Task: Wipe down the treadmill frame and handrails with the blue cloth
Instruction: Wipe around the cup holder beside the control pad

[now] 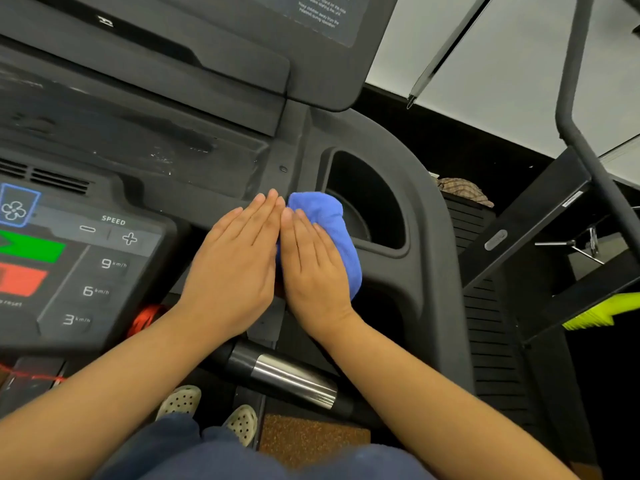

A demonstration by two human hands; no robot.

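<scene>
The blue cloth (332,230) lies bunched on the dark treadmill console frame (426,209), just left of a cup-holder recess (367,199). My right hand (311,268) presses flat on the cloth with straight fingers, covering its left part. Beside it, my left hand (232,268) lies flat on the console, its fingers straight and its edge touching the right hand. A chrome-tipped handrail grip (287,375) sits below my wrists.
The control panel (86,265) with speed buttons and green and red keys fills the left. The display housing (207,46) rises at the top. A neighbouring machine's black frame (571,116) and a yellow-green brush (602,311) stand at the right. My feet (211,410) are below.
</scene>
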